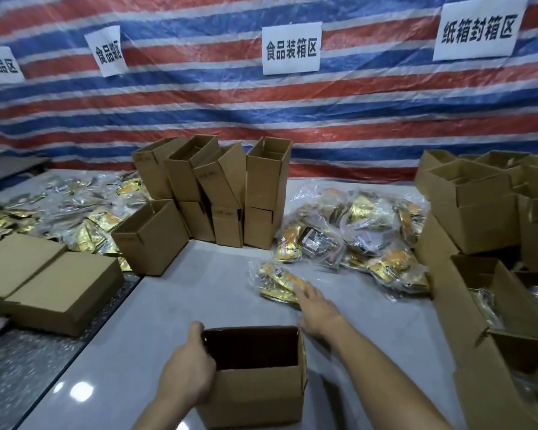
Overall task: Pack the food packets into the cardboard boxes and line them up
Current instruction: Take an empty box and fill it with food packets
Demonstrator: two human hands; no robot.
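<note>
two hands are in view. the left hand [187, 367] curls over the left wall of one open box [255, 389], thumb outside and fingers hooked inside, gripping it. the right hand [316, 308] is flat with fingers stretched forward, and its fingertips reach the near edge of one gold and orange packet [275, 279] in clear wrap without closing on it. that packet lies on the table [199, 290] just ahead of the right hand and beyond the open box's far right corner. the open box's inside is dark, so i cannot tell what it holds. further ahead of the right hand is a pile [354, 231] of bagged packets, too many and too blurred to count. straight ahead of the left hand stands a cluster [218, 193] of about eight upright boxes, four set on four, tops open. left of the left hand lie two closed boxes [44, 280] side by side, with loose packets [75, 212] spread beyond them. right of the right hand an open side box [466, 308] holds at least one wrapped packet, and more stacked boxes [472, 209] rise behind it, number unclear. four paper signs [291, 48] hang on the striped tarp [354, 119].
</note>
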